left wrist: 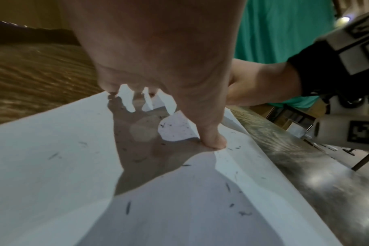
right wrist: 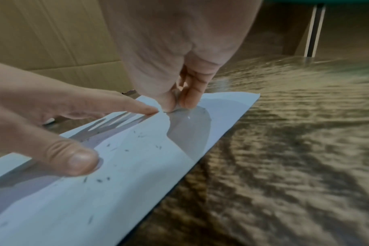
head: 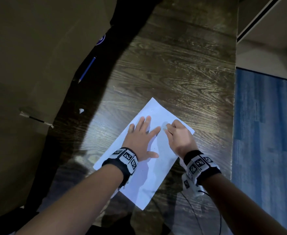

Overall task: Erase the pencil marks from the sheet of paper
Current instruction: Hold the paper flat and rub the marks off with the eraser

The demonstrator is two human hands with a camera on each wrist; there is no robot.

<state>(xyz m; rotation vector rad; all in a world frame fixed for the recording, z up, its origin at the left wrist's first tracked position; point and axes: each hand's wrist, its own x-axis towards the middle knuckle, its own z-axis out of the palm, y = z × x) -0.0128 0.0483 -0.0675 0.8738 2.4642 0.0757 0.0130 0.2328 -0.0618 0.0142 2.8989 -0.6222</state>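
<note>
A white sheet of paper (head: 153,177) lies at an angle on the dark wooden table (head: 181,65). My left hand (head: 142,133) rests flat on it with fingers spread, pressing it down; the thumb (left wrist: 214,141) touches the paper. My right hand (head: 170,130) is curled beside the left index finger, near the sheet's far right edge. Its thumb and fingers (right wrist: 176,99) pinch a small pale eraser (head: 165,128) against the paper; the eraser is blurred and mostly hidden. Dark eraser crumbs (right wrist: 141,136) are scattered over the sheet (right wrist: 116,191).
A blue pencil (head: 86,69) lies at the far left of the table beside a large cardboard box (head: 29,65). A small white scrap (head: 81,111) sits left of the paper. The table's right edge (head: 235,116) drops to a blue floor (head: 266,133).
</note>
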